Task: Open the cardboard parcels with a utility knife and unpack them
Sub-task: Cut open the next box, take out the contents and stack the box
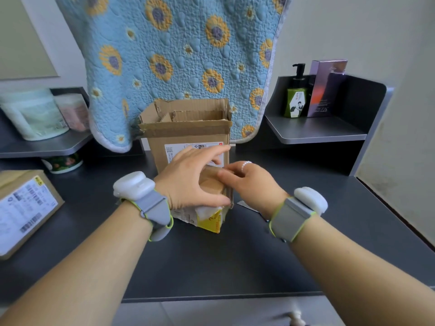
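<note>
A small cardboard parcel [211, 188] with yellow tape and a torn white label lies on the dark desk [223, 260] in front of me. My left hand [188, 184] is curled over its top, thumb along the near side, gripping it. From the right, my right hand [249, 184] reaches in, and its fingers touch the parcel's top edge. Behind them stands a taller cardboard box [188, 130], its top flaps open, a shipping label on its front. A flat pale object [246, 205] lies on the desk by my right wrist; I cannot tell what it is.
A sealed parcel [23, 212] with a barcode label sits at the left desk edge. A quilted blue flowered cloth [179, 55] hangs behind the open box. Bags [35, 114] rest on the left shelf, a pump bottle [296, 95] and purple carton [326, 88] on the right shelf.
</note>
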The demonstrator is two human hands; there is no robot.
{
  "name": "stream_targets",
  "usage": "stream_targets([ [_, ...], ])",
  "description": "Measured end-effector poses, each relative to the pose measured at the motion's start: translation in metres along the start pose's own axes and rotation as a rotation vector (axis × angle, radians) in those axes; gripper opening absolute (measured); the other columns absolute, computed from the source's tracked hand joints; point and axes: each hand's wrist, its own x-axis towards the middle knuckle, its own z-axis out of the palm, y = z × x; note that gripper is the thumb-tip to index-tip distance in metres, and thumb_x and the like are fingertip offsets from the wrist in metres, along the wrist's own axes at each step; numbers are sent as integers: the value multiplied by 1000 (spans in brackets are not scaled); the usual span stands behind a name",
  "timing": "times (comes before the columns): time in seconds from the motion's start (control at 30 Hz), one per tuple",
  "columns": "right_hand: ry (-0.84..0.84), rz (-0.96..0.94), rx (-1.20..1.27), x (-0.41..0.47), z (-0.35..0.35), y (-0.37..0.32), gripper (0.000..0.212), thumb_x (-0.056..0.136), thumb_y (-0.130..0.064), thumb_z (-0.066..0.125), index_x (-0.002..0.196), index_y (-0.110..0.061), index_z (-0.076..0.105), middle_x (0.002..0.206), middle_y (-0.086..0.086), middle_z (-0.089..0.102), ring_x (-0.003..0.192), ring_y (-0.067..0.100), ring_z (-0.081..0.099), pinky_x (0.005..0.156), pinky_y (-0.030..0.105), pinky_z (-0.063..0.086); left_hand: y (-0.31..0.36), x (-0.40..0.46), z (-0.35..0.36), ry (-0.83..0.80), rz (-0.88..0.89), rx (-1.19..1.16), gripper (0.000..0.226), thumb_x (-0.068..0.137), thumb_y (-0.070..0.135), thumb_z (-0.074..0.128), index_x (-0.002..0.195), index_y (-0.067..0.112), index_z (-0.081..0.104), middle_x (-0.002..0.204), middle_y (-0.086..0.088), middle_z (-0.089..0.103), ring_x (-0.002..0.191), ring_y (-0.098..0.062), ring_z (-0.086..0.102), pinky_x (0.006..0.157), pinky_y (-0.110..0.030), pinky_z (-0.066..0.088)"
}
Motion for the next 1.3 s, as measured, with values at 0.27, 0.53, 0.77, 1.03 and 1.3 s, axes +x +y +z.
stream_targets([
  [0.27, 35, 260, 197, 18, 15, -8, 26, 73, -18, 70, 95, -11, 57, 103, 16, 67, 93, 33, 64, 80, 41, 53, -15, -12, -5, -169, -562, -121, 115, 46, 64, 61, 146, 36, 12, 157, 5, -9, 145, -17, -4, 118, -39, 6],
  [0.53, -17, 328, 160, 32, 15, -20, 36, 76, -6, 62, 111, 1, 60, 99, 20, 65, 83, 27, 60, 66, 32, 49, -3, -2, 16, -54, -618, -220, 124, 52, 75, 60, 148, 18, 6, 155, -1, -22, 145, -21, -8, 119, -42, 10],
  [0.77, -51, 245, 232, 25, 17, -16, 34, 84, -10, 59, 114, -27, 60, 114, 11, 66, 103, 28, 63, 81, 32, 51, -7, -8, 17, 33, -579, -339, 111, 50, 68, 67, 145, 34, 21, 155, 10, -10, 144, -18, 9, 112, -32, 18],
  [1.03, -49, 76, -28, 13, 18, -15, 28, 86, -20, 51, 100, -33, 72, 99, -3, 68, 98, 19, 64, 92, 36, 52, -12, -11, 5, 18, -509, -148, 76, 57, 67, 69, 123, 37, 46, 138, 5, 26, 121, -15, 42, 91, -22, 33],
  [1.3, -59, 124, -137, 16, 14, -22, 29, 86, -40, 54, 87, -18, 72, 64, -3, 61, 61, 14, 55, 62, 32, 48, -16, -10, 1, 5, -478, -76, 58, 56, 77, 58, 94, 35, 46, 111, 4, 32, 91, -13, 52, 79, -28, 44],
])
